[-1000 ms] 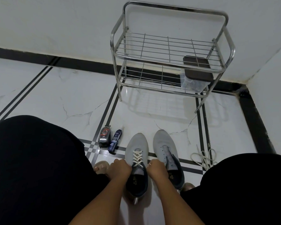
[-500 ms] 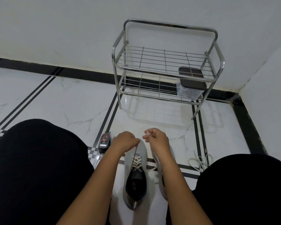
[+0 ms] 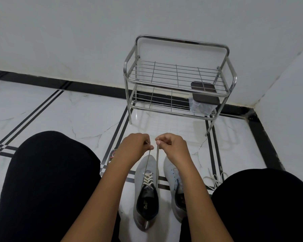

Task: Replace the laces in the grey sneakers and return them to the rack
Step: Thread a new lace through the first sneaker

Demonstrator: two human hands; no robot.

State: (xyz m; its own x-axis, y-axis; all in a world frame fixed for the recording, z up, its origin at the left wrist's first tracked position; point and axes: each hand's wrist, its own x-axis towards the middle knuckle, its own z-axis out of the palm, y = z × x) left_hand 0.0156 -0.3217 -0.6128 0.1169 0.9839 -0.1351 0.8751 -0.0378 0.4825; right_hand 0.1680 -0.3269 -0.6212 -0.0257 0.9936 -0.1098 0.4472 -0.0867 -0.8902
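The left hand and right hand are each pinching an end of the white lace, pulling it taut above the laced sneaker. That sneaker is lying lengthwise in front of the rack, toe pointing toward it, with the other sneaker just beside it.

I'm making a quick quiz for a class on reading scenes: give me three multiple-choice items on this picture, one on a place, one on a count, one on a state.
1. Where is the dark-lidded box?
A. on the rack's lower shelf
B. on the floor by the shoes
C. on the rack's top shelf

2. How many grey shoes are on the floor?
A. one
B. two
C. three

3. What are the hands doing?
A. resting open on the knees
B. each pinching a lace end
C. lifting the rack

Answers:
1 A: the box sits under the rack's top grid.
2 B: a laced shoe and an unlaced shoe.
3 B: left hand and right hand pull the lace taut.
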